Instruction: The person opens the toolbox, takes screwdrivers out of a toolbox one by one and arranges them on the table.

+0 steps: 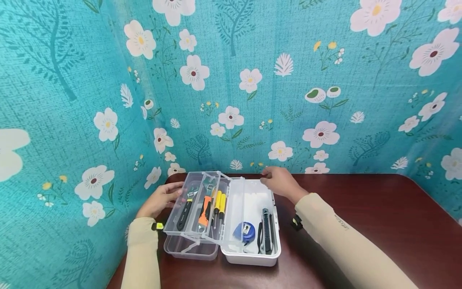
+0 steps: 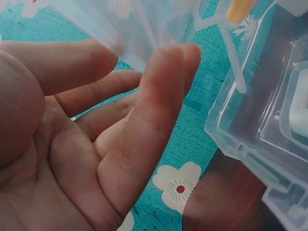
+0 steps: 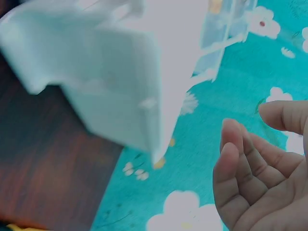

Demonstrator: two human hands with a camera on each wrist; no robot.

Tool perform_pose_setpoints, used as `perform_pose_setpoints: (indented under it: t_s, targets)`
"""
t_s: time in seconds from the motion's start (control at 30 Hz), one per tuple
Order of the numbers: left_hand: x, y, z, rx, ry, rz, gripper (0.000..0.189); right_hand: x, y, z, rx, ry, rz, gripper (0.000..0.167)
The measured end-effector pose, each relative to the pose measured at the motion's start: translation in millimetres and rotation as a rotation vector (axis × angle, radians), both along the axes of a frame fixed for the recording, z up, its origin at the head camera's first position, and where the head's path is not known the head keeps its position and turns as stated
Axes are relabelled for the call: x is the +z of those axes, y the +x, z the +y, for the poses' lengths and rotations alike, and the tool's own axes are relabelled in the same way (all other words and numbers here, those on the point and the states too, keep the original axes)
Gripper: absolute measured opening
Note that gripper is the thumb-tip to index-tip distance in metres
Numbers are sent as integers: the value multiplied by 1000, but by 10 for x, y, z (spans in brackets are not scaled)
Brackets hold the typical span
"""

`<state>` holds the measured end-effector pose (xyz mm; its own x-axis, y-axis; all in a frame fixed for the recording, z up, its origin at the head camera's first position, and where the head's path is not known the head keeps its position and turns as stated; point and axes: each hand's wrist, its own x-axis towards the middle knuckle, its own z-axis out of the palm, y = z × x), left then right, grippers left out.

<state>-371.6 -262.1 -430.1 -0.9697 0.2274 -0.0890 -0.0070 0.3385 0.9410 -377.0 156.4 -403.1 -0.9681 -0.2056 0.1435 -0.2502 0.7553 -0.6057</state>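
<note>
A toolbox with a white base (image 1: 251,261) stands unfolded on the table, its clear plastic trays (image 1: 171,232) spread to the left. In the upper tray lie a black-handled adjustable wrench (image 1: 185,214), an orange-handled tool (image 1: 204,212) and yellow-handled screwdrivers (image 1: 219,202). The base holds a blue tape measure (image 1: 245,232) and a dark utility knife (image 1: 267,230). My left hand (image 1: 161,200) is at the upper tray's left edge, its loosely bent fingers (image 2: 163,91) overlapping the plastic. Beside the base's far right corner, my right hand (image 1: 281,182) is apart from the white wall, fingers relaxed.
The dark red-brown table (image 1: 379,216) extends to the right of the toolbox. A teal flowered cloth (image 1: 252,100) hangs behind and along the left side. White hinge arms (image 1: 225,176) link the trays to the base.
</note>
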Motion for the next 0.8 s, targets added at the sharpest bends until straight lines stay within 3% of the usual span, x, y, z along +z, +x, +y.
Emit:
perform_pose_setpoints:
  t_s: [0.3, 0.57, 0.8]
  targets:
    - [-14, 0, -13, 3, 14, 3, 45, 115, -15, -358, 52, 27, 38, 36]
    - [-24, -16, -19, -21, 16, 3, 46, 138, 17, -654, 94, 44, 15, 32]
    - [-11, -12, -12, 0, 15, 6, 43, 123, 61, -911, 131, 119, 0, 44]
